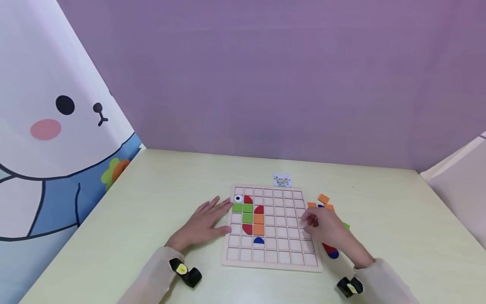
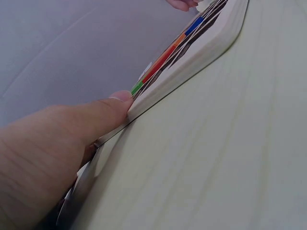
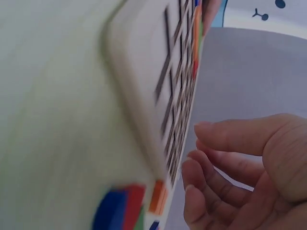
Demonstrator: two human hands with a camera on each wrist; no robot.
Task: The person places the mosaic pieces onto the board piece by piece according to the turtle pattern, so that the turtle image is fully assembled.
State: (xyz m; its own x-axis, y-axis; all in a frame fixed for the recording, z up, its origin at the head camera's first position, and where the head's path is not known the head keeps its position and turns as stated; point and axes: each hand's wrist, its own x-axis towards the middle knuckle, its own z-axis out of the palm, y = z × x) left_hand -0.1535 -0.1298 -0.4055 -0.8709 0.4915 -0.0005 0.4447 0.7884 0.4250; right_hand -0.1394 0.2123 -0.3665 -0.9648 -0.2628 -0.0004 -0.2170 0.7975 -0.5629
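A wooden grid board [image 1: 279, 255] lies on the table with coloured tiles in its left columns. Among them are an eye tile [image 1: 238, 198], green squares [image 1: 247, 218], orange squares [image 1: 259, 229], red quarter-rounds [image 1: 247, 229] and a blue half-round [image 1: 259, 240]. My left hand [image 1: 203, 223] lies spread at the board's left edge; in the left wrist view its thumb [image 2: 112, 108] touches the rim. Over the board's right edge hovers my right hand [image 1: 328, 228], fingers loosely bent. No tile shows between its fingertips [image 3: 204, 129] in the right wrist view.
Loose tiles lie right of the board, partly hidden by my right hand: orange squares [image 1: 323, 198], a green piece [image 1: 346, 226], red and blue pieces [image 1: 333, 254]. A small picture card [image 1: 282, 180] lies beyond the board's far edge. A purple backdrop [image 1: 265, 84] stands behind the table.
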